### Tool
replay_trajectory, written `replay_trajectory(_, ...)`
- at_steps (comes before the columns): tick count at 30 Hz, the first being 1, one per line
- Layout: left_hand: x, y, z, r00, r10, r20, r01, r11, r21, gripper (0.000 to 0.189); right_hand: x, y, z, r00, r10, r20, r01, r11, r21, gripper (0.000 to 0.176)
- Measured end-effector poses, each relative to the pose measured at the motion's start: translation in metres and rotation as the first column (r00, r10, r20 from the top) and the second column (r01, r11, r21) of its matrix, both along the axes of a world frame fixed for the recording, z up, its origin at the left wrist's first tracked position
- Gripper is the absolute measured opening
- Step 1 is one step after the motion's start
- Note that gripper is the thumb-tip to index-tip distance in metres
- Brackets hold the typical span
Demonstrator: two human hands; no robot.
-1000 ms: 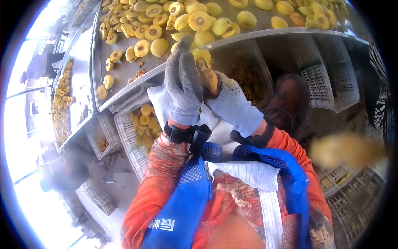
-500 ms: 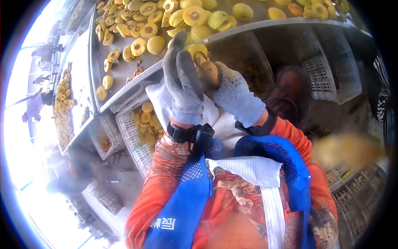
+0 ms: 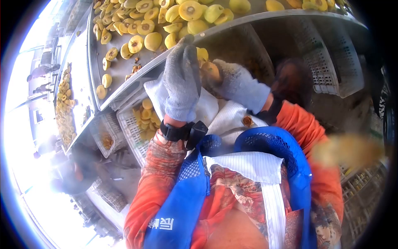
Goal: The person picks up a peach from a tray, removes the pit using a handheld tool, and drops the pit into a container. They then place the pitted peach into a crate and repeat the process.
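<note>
My left hand (image 3: 181,79), in a grey-coated work glove, is closed around a yellow peach half (image 3: 202,54) at the table's near edge. Its fingers point up and hide part of the fruit. Close beside it, my right hand (image 3: 240,85), gloved the same way, is wrapped round a brown-orange, rounded tool handle (image 3: 212,72); the tool's working end is hidden at the fruit. A brown peach pit (image 3: 247,121) lies on the white apron (image 3: 228,114) over my lap. Cut peach halves (image 3: 145,27), several still with pits, cover the metal table (image 3: 120,76) ahead.
A white crate (image 3: 132,135) of peach halves stands below the table on the left, with another crate (image 3: 107,135) beyond it. More crates (image 3: 321,68) sit under the table to the right. Several stacked crates (image 3: 358,191) are at lower right. Pit scraps (image 3: 134,68) lie near the table edge.
A pit now shows on the apron. My right hand has shifted slightly right, and my left hand has turned so that its fingers lie together. The peach half is more hidden.
</note>
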State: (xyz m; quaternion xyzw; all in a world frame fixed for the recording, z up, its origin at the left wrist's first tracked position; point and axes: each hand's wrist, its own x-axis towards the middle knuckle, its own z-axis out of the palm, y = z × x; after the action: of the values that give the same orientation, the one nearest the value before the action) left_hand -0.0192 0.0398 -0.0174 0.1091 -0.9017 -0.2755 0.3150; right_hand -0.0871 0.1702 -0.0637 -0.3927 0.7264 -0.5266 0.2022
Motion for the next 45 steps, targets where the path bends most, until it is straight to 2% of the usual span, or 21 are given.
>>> replay_trajectory(3, 0.001, -0.004, -0.001, 0.999, -0.035, 0.018, 0.036, 0.999, -0.028, 0.025, -0.011, 0.005, 0.001, 0.983, 0.027, -0.181, 0.002, 0.987, 0.158, 0.020)
replay_trajectory(5, -0.002, -0.004, 0.002, 0.999, -0.008, 0.054, 0.011, 0.998, -0.058, 0.025, 0.007, -0.002, 0.002, 0.983, 0.001, 0.182, -0.006, 1.000, 0.028, 0.028)
replay_trajectory(9, 0.002, -0.002, -0.005, 0.996, -0.024, 0.087, 0.030, 0.997, -0.073, 0.026, 0.029, -0.010, 0.000, 0.981, -0.011, 0.195, -0.020, 0.988, 0.156, 0.031)
replay_trajectory(12, 0.004, 0.006, -0.004, 0.992, 0.025, 0.122, -0.011, 0.993, -0.115, 0.026, 0.030, -0.009, -0.004, 0.501, 0.177, 0.847, 0.182, 0.935, -0.303, 0.030)
replay_trajectory(13, 0.003, 0.004, -0.011, 0.999, -0.003, 0.050, -0.004, 0.991, 0.130, 0.025, 0.028, -0.009, -0.001, 0.491, 0.174, 0.854, 0.178, 0.939, -0.294, 0.029)
replay_trajectory(15, -0.007, -0.001, -0.026, 0.994, -0.012, -0.112, 0.075, 0.809, 0.583, 0.025, 0.032, -0.010, 0.018, 0.705, -0.072, 0.706, 0.038, 0.997, 0.064, 0.027)
replay_trajectory(16, -0.004, -0.002, -0.018, 0.999, -0.044, -0.009, 0.044, 0.936, 0.349, 0.027, 0.032, -0.013, 0.025, 0.759, -0.122, 0.640, 0.020, 0.986, 0.163, 0.026)
replay_trajectory(23, -0.011, -0.003, -0.017, 0.994, 0.006, -0.111, 0.090, 0.550, 0.830, 0.036, 0.013, 0.000, 0.000, 0.959, -0.095, 0.267, 0.100, 0.995, -0.004, 0.027)
replay_trajectory(25, -0.015, -0.002, -0.033, 0.982, 0.069, -0.177, 0.133, 0.414, 0.901, 0.038, 0.018, 0.001, 0.010, 0.761, -0.072, 0.645, 0.169, 0.981, -0.090, 0.024)
replay_trajectory(27, -0.012, 0.002, -0.035, 0.995, 0.025, -0.098, 0.075, 0.473, 0.878, 0.041, 0.020, 0.000, 0.009, 0.606, -0.052, 0.794, 0.250, 0.960, -0.129, 0.024)
replay_trajectory(29, -0.004, 0.008, -0.026, 1.000, -0.031, -0.003, 0.019, 0.535, 0.845, 0.041, 0.010, 0.005, 0.017, 0.686, -0.108, 0.720, 0.280, 0.952, -0.124, 0.025)
replay_trajectory(30, 0.002, 0.009, -0.008, 0.994, -0.104, -0.039, 0.071, 0.325, 0.943, 0.034, 0.003, 0.009, 0.019, 0.721, -0.135, 0.680, 0.291, 0.949, -0.121, 0.026)
replay_trajectory(31, 0.003, 0.001, -0.008, 0.978, -0.205, -0.035, 0.130, 0.473, 0.871, 0.036, -0.008, 0.014, 0.014, 0.974, -0.207, 0.095, 0.210, 0.977, -0.023, 0.027)
replay_trajectory(33, 0.006, -0.008, -0.007, 0.940, -0.336, 0.064, 0.194, 0.678, 0.709, 0.037, -0.019, 0.016, 0.014, 0.971, -0.100, -0.215, 0.132, 0.981, 0.139, 0.025)
replay_trajectory(38, 0.008, -0.022, -0.037, 0.876, -0.446, 0.186, 0.401, 0.886, 0.235, 0.056, -0.015, 0.011, 0.019, 0.919, -0.298, -0.257, 0.323, 0.945, 0.057, 0.034)
replay_trajectory(39, 0.006, -0.019, -0.041, 0.849, -0.528, -0.028, 0.420, 0.641, 0.643, 0.058, -0.010, 0.011, 0.015, 0.909, -0.357, -0.214, 0.373, 0.927, 0.038, 0.040)
replay_trajectory(40, 0.005, -0.013, -0.051, 0.830, -0.495, -0.255, 0.408, 0.228, 0.884, 0.060, -0.006, 0.010, 0.009, 0.910, -0.399, -0.116, 0.406, 0.913, 0.043, 0.036)
replay_trajectory(42, 0.008, -0.001, -0.061, 0.861, -0.508, 0.003, 0.438, 0.745, 0.503, 0.055, 0.007, 0.004, 0.001, 0.882, -0.419, -0.214, 0.447, 0.889, 0.104, 0.032)
replay_trajectory(43, 0.009, 0.005, -0.066, 0.902, -0.422, 0.092, 0.394, 0.891, 0.225, 0.056, 0.008, 0.001, -0.002, 0.862, -0.429, -0.269, 0.473, 0.872, 0.123, 0.029)
replay_trajectory(44, 0.011, 0.001, -0.092, 0.902, -0.396, 0.174, 0.355, 0.907, 0.225, 0.064, 0.003, 0.002, -0.009, 0.857, -0.443, -0.262, 0.475, 0.877, 0.073, 0.023)
replay_trajectory(45, 0.011, -0.001, -0.103, 0.885, -0.444, 0.141, 0.336, 0.818, 0.468, 0.065, 0.000, 0.006, -0.009, 0.855, -0.465, -0.231, 0.492, 0.867, 0.075, 0.023)
